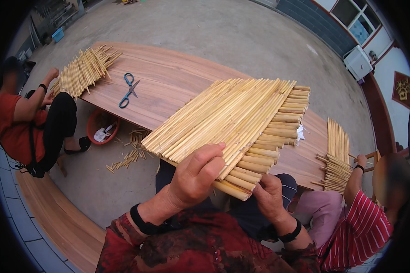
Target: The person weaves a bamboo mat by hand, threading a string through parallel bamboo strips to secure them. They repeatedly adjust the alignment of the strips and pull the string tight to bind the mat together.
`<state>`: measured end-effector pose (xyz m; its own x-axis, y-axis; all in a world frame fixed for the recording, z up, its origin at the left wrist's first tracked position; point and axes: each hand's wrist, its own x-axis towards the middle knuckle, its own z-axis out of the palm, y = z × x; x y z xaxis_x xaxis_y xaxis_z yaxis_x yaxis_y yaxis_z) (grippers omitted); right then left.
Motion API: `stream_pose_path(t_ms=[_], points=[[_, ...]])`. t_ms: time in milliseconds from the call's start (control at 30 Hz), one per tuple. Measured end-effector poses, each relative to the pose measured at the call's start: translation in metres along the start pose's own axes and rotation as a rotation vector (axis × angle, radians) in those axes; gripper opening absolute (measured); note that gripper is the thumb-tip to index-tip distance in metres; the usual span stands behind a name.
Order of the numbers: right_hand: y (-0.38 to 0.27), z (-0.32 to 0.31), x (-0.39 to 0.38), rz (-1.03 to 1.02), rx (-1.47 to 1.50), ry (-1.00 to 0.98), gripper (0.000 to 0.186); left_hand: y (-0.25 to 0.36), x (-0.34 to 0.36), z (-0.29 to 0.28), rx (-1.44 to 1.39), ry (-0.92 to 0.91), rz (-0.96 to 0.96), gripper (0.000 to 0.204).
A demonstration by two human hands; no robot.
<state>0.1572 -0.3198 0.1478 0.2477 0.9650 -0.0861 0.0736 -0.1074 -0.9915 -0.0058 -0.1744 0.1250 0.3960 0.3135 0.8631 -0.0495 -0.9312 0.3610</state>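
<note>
Concrete ground [205, 27] surrounds a long wooden table [168, 82] bearing blue-handled scissors [130, 90]. Over the table's near edge slants a mat of yellow sticks [223, 120]; the left hand [191, 177] grips its near side from above, and the right hand [270, 198] grasps its lower corner.

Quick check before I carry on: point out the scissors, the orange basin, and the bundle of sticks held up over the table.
Scissors [131, 89]: head view, near the pivot.
Orange basin [91, 130]: head view, inner wall, left side.
Bundle of sticks [218, 123]: head view, middle of the upper face.
</note>
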Motion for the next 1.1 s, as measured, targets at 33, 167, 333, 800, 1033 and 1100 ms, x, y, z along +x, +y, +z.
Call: stream_pose_path(t_ms=[33, 167, 333, 800, 1033, 1100], points=[[-0.002, -0.001, -0.001, 0.042, 0.003, -0.026, 0.028, 0.000, -0.001, 0.000, 0.002, 0.009, -0.006, 0.033], [-0.005, 0.003, 0.001, 0.031, -0.053, -0.004, 0.027, -0.001, 0.003, -0.003, -0.010, 0.018, 0.000, 0.034], [-0.005, 0.007, 0.002, 0.118, -0.029, 0.012, 0.027, -0.002, 0.002, -0.006, -0.053, 0.024, 0.011, 0.035], [-0.007, 0.018, -0.001, 0.083, 0.114, 0.101, 0.014, -0.002, 0.004, -0.011, -0.043, 0.036, 0.016, 0.035], [-0.015, 0.022, -0.001, 0.045, 0.039, 0.117, 0.012, -0.006, 0.002, -0.013, -0.022, 0.065, 0.049, 0.027], [-0.014, 0.021, -0.002, 0.041, 0.057, 0.104, 0.012, -0.006, 0.001, -0.014, -0.037, 0.062, 0.047, 0.026]])
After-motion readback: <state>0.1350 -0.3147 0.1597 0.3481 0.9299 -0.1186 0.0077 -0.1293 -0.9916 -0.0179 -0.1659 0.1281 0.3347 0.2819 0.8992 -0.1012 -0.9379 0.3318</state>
